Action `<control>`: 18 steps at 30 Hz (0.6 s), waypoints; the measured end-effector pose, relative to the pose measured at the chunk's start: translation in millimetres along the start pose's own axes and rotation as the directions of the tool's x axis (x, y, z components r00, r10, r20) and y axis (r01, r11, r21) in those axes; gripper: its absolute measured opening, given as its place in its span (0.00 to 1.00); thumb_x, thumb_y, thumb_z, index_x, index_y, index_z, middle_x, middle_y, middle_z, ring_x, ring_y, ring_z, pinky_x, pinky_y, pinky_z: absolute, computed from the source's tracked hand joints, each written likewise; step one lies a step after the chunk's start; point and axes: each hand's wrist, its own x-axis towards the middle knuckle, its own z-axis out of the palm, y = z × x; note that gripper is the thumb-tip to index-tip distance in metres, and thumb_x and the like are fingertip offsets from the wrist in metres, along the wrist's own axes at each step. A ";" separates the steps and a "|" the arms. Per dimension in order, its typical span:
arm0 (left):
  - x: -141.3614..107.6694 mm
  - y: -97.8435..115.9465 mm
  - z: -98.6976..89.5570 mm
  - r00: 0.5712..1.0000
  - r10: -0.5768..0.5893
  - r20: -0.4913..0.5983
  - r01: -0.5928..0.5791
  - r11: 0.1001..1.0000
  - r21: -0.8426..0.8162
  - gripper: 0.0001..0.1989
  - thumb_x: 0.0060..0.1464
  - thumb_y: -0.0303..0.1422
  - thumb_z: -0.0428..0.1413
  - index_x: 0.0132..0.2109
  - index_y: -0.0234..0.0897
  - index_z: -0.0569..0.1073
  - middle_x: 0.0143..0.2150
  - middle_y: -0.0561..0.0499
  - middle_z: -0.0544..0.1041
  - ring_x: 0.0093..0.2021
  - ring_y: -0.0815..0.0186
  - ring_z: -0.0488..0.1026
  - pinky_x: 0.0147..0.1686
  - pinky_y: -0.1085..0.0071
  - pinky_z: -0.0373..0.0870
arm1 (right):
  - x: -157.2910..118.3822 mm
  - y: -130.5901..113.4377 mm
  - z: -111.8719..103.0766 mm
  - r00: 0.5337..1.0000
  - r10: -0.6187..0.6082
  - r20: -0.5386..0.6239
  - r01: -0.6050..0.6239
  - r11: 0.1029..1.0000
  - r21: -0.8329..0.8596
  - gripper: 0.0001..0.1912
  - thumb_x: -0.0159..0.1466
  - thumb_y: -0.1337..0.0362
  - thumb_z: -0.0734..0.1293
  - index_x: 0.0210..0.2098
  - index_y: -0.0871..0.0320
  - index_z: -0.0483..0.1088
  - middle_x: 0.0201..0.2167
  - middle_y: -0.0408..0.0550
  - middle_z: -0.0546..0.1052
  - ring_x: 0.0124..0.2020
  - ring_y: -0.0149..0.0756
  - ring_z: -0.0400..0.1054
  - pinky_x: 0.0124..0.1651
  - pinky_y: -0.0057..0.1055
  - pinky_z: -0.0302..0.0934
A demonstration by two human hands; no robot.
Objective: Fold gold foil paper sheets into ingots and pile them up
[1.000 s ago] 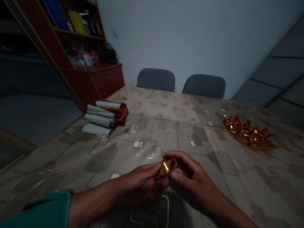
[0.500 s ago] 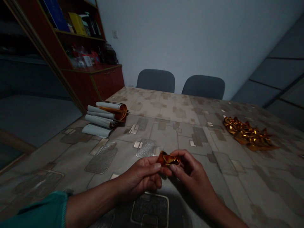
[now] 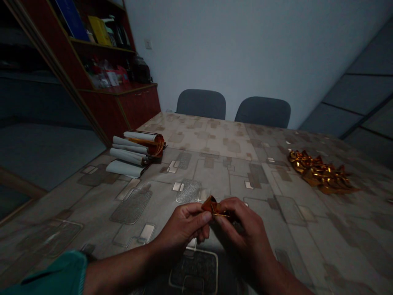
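A small piece of folded gold foil paper is held between my two hands, above the near part of the table. My left hand pinches its left end between thumb and fingers. On the other end, the thumb and fingers of my right hand are closed, hiding much of the foil. Several folded gold foil pieces sit grouped on the table at the right. At the left lies a stack of folded sheets, pale on one side and gold on the other.
The table has a patterned cover. Two grey chairs stand at its far side. Behind the left edge is a red cabinet with shelves of items.
My right hand has shifted its grip and covers more of the foil's right end. The foil's opening, visible before, now appears narrower. The stack and the grouped pieces stay put.
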 end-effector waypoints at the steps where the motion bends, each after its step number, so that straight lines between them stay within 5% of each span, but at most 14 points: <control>1: 0.4 0.0 0.0 1.000 0.006 -0.002 -0.006 1.000 0.002 0.20 0.46 0.45 0.69 0.36 0.31 0.78 0.18 0.56 0.70 0.18 0.75 0.62 0.21 0.79 0.56 | 0.1 0.2 0.0 0.999 -0.030 0.012 0.031 0.999 -0.020 0.04 0.66 0.70 0.66 0.38 0.54 0.70 0.33 0.43 0.75 0.34 0.33 0.71 0.37 0.30 0.63; 18: 0.4 0.9 -1.6 0.998 -0.069 0.011 0.070 0.991 -0.114 0.18 0.47 0.41 0.70 0.37 0.30 0.78 0.27 0.50 0.77 0.27 0.73 0.73 0.31 0.78 0.67 | 1.5 -0.5 -1.9 0.987 -0.106 0.121 0.119 0.987 -0.108 0.06 0.69 0.71 0.62 0.39 0.54 0.69 0.33 0.44 0.72 0.34 0.33 0.68 0.37 0.28 0.63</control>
